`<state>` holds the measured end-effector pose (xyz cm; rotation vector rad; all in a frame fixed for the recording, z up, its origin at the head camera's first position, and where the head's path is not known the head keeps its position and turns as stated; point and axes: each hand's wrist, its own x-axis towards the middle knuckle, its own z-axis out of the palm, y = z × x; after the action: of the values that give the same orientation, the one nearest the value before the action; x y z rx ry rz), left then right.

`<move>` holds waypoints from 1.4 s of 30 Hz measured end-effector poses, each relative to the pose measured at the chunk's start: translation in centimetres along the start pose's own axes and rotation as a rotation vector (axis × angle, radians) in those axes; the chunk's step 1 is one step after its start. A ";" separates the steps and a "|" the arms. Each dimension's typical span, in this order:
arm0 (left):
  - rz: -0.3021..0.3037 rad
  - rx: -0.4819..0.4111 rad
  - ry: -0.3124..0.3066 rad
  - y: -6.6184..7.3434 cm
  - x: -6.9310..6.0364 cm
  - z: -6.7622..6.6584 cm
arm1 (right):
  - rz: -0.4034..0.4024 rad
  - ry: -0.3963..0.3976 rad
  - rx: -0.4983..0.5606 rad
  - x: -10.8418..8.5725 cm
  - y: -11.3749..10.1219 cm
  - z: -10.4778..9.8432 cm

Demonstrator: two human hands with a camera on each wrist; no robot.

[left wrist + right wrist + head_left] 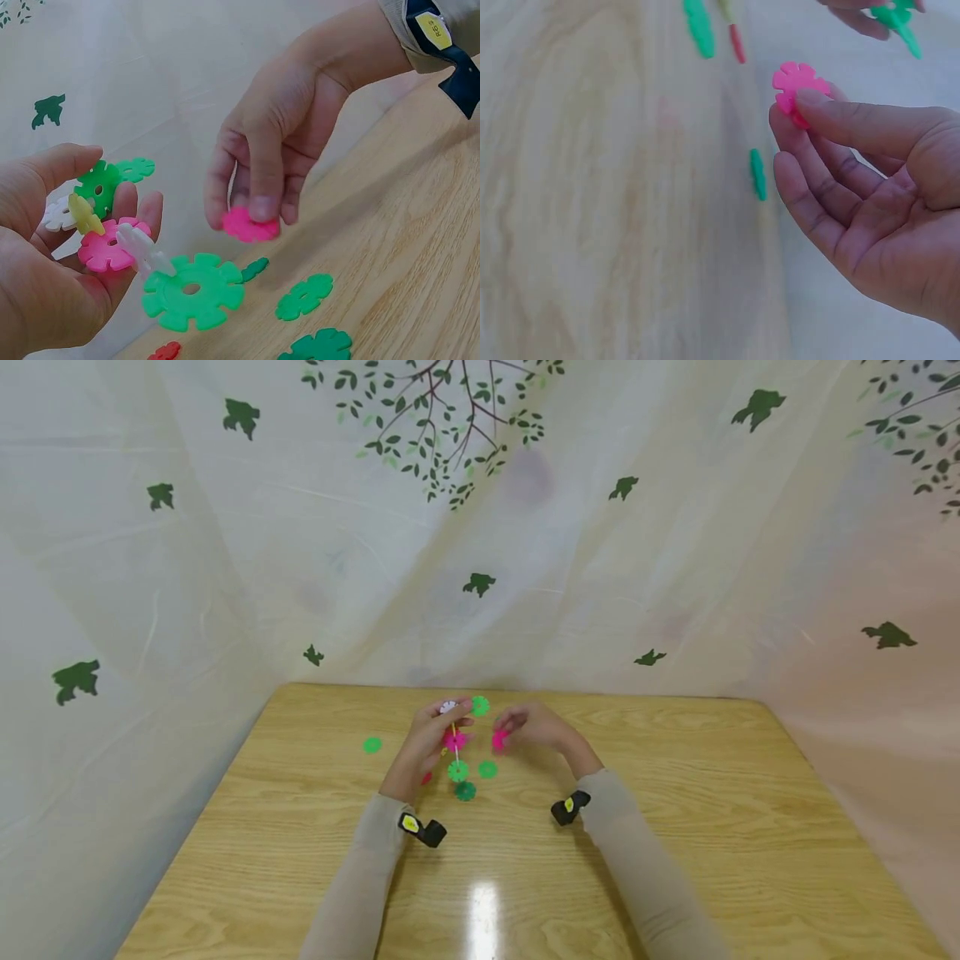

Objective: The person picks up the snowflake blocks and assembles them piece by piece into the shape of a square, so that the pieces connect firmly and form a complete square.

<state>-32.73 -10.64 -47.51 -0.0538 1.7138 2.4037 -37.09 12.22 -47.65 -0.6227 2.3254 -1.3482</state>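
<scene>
Right hand (534, 727) pinching pink flower-shaped plastic disc (500, 741) toward eight o'clock, left hand (431, 732) gripping multicoloured plastic-disc chain (454, 743) toward three

Chain (144, 249) of notched plastic discs, green, white, yellow and pink, joined together; your left hand (52, 259) holds it, light-green end disc jutting past palm. Single pink disc (251, 226), notched rim, pinched in your right hand (289, 112), apart from chain.
</scene>
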 end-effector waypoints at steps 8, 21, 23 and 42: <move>-0.014 -0.003 0.010 0.0 -0.3 0.0 | -0.056 0.151 0.210 -0.5 -0.8 -0.1; -0.015 0.002 -0.010 -0.6 -0.2 -0.1 | -0.139 0.328 0.280 -1.4 -2.2 0.5; -0.014 0.003 -0.010 -0.6 -0.2 -0.2 | -0.144 0.344 0.279 -1.5 -2.5 0.6; -0.030 -0.016 -0.002 -0.5 0.1 0.2 | -0.213 0.377 0.266 -1.9 -2.6 0.7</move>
<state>-32.73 -10.32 -47.91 -0.0790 1.6812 2.3952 -34.62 11.57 -45.48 -0.5850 2.3433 -1.9836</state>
